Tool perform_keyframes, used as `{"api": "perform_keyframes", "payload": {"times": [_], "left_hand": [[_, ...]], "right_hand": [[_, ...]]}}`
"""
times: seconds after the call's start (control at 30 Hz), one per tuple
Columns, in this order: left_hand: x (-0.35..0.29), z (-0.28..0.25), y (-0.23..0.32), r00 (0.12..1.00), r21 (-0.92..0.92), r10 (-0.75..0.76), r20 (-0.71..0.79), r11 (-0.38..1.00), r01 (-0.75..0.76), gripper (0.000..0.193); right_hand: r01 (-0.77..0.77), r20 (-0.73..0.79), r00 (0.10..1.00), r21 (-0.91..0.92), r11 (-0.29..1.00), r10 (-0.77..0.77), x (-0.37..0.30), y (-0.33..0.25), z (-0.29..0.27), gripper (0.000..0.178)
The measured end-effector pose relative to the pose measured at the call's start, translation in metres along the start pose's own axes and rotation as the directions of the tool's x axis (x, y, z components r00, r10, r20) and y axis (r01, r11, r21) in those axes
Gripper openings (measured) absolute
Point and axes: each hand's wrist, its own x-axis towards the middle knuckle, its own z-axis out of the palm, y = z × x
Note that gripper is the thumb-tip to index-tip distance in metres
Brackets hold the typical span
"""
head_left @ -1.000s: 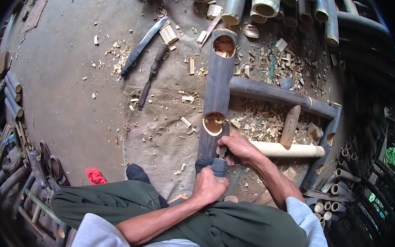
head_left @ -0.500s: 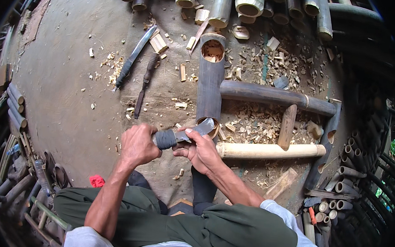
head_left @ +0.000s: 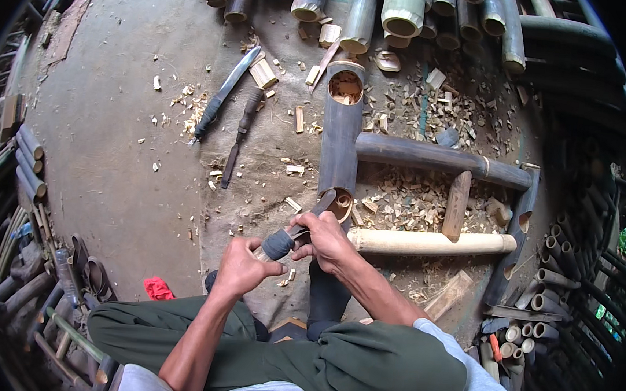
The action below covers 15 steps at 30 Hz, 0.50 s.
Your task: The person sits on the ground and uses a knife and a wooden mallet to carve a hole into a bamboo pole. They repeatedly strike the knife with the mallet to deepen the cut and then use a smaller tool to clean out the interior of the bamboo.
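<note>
My left hand (head_left: 242,267) is closed round the handle end of a short knife (head_left: 277,245) with dark wrapping on its grip. My right hand (head_left: 326,242) pinches the blade just ahead of the wrapping. The blade points up and right, its tip over the left rim of the lower hole in a thick dark bamboo post (head_left: 339,150); whether it touches is unclear. Chips fill the post's upper hole. From the post run a dark bamboo crossbar (head_left: 441,158) and a pale peeled rail (head_left: 434,243), with a short peg (head_left: 456,207) between them.
Left of the post lie a long knife (head_left: 225,93) and a chisel (head_left: 242,137). Wood chips (head_left: 401,202) litter the ground. Cut bamboo tubes (head_left: 403,15) line the far side, with more stacked at both sides. A red cloth (head_left: 159,288) lies near my left knee.
The knife has turned: its handle end and my left hand dropped nearer my body, and the blade now slants more steeply and shows less broadly. My right hand still pinches the blade.
</note>
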Motion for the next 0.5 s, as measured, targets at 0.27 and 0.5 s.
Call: {"api": "perform_keyframes", "payload": {"times": [0.27, 0.5], "left_hand": [[0.015, -0.008, 0.157, 0.864, 0.808, 0.497, 0.082, 0.474, -0.35, 0.014], [-0.009, -0.005, 0.098, 0.832, 0.653, 0.42, 0.363, 0.522, -0.549, 0.022]], "right_hand": [[0.095, 0.133, 0.94, 0.784, 0.613, -0.316, -0.007, 0.004, -0.01, 0.028], [0.149, 0.129, 0.959, 0.526, 0.837, -0.251, -0.04, 0.037, -0.002, 0.035]]}}
